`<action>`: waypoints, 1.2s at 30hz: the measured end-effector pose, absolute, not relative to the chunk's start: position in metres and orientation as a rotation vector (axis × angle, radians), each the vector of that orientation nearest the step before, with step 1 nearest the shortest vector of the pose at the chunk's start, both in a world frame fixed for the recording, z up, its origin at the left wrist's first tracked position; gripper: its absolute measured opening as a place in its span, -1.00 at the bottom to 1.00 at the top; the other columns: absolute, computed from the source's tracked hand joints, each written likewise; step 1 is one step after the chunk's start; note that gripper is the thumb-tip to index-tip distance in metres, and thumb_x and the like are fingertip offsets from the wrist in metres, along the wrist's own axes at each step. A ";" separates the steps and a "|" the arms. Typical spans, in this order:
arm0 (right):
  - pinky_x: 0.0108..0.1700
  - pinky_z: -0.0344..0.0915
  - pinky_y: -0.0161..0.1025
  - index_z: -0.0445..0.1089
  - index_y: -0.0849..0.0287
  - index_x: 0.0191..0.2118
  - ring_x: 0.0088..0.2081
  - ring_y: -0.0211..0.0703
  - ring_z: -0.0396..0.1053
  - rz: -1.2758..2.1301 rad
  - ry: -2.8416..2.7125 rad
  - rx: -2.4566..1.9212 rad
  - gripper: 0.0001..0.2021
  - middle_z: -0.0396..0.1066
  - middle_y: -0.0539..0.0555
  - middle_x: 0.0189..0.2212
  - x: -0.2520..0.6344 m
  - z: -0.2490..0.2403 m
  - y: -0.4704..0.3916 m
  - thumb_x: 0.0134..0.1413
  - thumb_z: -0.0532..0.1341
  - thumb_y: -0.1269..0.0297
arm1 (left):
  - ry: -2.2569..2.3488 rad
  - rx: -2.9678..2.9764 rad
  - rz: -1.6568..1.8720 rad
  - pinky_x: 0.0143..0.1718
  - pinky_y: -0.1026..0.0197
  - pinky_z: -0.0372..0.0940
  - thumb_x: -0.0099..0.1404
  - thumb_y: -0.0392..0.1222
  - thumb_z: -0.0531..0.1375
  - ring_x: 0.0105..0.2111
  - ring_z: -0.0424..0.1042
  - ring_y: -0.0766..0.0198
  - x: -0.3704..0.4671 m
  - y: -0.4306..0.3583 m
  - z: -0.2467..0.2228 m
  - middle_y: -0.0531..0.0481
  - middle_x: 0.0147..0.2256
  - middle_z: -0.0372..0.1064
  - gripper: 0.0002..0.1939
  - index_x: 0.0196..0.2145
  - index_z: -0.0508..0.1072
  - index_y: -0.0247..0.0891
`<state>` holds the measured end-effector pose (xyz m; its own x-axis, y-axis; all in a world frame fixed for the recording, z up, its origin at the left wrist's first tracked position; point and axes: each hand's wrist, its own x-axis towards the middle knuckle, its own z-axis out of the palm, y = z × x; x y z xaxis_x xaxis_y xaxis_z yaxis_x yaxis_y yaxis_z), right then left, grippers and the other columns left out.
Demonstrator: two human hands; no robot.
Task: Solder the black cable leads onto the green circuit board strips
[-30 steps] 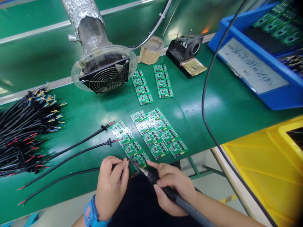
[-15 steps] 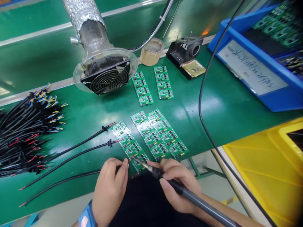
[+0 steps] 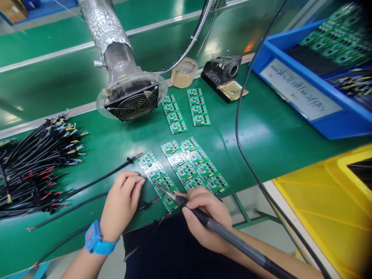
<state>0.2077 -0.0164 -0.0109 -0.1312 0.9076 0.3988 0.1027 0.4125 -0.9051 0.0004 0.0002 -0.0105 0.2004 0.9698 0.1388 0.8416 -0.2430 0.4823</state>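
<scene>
My left hand (image 3: 120,205), with a blue strap (image 3: 97,238) on its wrist, is pinched closed on a black cable (image 3: 84,205) beside a green circuit board strip (image 3: 154,170); the cable's end is hidden by the fingers. A soldering iron (image 3: 229,237) is gripped in my right hand (image 3: 205,221). Its tip points at the left middle of that strip; whether it touches cannot be told. Another cable (image 3: 107,172) with red wire ends reaches the strip's top corner. Below my left hand, red wires (image 3: 154,202) of a further cable meet the strip's lower left edge.
More board strips (image 3: 203,162) lie to the right and behind. A fume extractor fan (image 3: 135,104) hangs over the bench, near a tape roll (image 3: 183,73) and an iron stand (image 3: 222,73). Cable bundles (image 3: 43,162) lie left; a blue bin (image 3: 308,91) and yellow bin (image 3: 314,205) stand right.
My left hand has moved up and left from the lower cable to the one above it. The soldering iron's tip has shifted slightly up and left along the strip.
</scene>
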 end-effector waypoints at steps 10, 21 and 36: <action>-0.25 0.48 -0.20 0.22 0.12 -0.33 -0.49 -0.28 0.32 0.775 -1.748 -0.982 -0.76 0.26 -0.03 -0.54 0.198 -0.012 -0.015 -0.13 0.18 0.58 | 1.787 1.832 0.547 -0.29 0.19 0.25 0.25 -0.20 0.11 -0.34 0.31 0.27 0.012 -0.004 -0.003 0.01 -0.40 0.28 -0.84 -0.45 0.42 -0.23; -0.37 0.44 -0.28 0.22 0.12 -0.34 -0.46 -0.25 0.38 0.700 -1.787 -1.049 -0.79 0.29 -0.03 -0.54 0.196 -0.014 -0.015 -0.11 0.18 0.53 | 1.812 1.855 0.565 -0.29 0.16 0.26 0.25 -0.18 0.09 -0.34 0.31 0.25 0.015 -0.004 -0.005 -0.01 -0.39 0.28 -0.84 -0.44 0.39 -0.25; -0.23 0.49 -0.15 0.24 0.11 -0.31 -0.49 -0.28 0.31 0.821 -1.636 -0.966 -0.72 0.25 -0.04 -0.52 0.201 -0.017 -0.016 -0.16 0.16 0.61 | 1.759 2.066 0.647 -0.26 0.14 0.30 0.25 -0.24 0.11 -0.29 0.32 0.24 0.010 -0.013 -0.013 -0.04 -0.31 0.29 -0.87 -0.30 0.47 -0.22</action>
